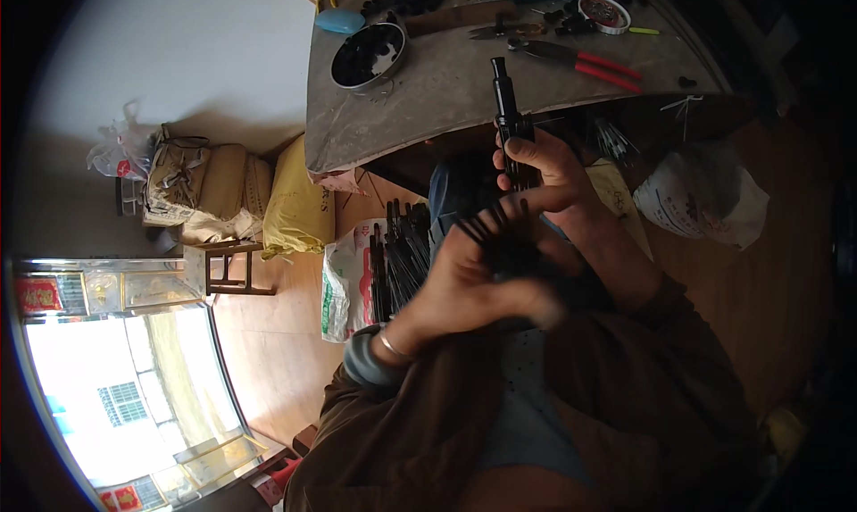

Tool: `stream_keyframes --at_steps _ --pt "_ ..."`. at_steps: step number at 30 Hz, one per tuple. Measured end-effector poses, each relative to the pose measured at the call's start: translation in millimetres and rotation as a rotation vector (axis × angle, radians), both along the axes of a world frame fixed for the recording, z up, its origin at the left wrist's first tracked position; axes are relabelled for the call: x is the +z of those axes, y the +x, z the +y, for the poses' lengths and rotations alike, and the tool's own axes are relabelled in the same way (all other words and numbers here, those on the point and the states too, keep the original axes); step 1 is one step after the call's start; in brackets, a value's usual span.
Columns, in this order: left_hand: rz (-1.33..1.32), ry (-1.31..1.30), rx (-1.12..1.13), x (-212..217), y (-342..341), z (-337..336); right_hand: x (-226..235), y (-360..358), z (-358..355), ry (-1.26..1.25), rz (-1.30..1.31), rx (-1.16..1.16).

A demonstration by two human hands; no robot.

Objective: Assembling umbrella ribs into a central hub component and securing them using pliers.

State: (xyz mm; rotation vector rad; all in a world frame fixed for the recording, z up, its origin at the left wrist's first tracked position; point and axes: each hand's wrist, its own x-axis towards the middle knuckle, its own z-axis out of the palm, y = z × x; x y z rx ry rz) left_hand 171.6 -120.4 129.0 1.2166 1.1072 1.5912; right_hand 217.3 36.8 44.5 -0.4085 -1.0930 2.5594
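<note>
A black umbrella frame point(505, 92) is held up in front of my lap, its stepped tube pointing toward the table. Around the tube my right hand point(553, 168) is closed, with the thumb lying along it. My left hand point(469, 284) is lower and nearer my body, closed about the dark ribs point(482, 226) at the frame's other end. Its thumb is smeared by motion, and shadow hides much of what lies between the two hands.
The table point(428, 110) ahead bears a bowl point(368, 57) of small black parts, red-handled pliers point(607, 70), and a round white tub point(605, 14). Black rods point(406, 253) stand left of my legs beside a white bag point(346, 284). A white sack point(705, 195) lies right; a stool point(239, 266) stands left.
</note>
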Motion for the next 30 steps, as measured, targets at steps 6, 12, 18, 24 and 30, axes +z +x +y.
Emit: stream_keyframes --at_steps 6,12,18,24,30 --pt "0.112 -0.102 0.82 -37 -33 47 1 -13 -10 0.132 0.051 -0.174" --pt "-0.009 -0.171 0.723 -37 -45 56 0 -22 -24 0.192 0.123 -0.277" --pt "0.003 -0.222 0.745 -36 -51 52 -6 -24 -26 0.507 0.136 -0.419" --pt "-0.03 -0.153 0.712 -49 -57 52 -5 -11 -6 0.903 -0.035 -0.461" --pt "-0.047 -0.137 0.727 -57 -55 53 -6 -10 21 0.736 -0.117 -0.075"
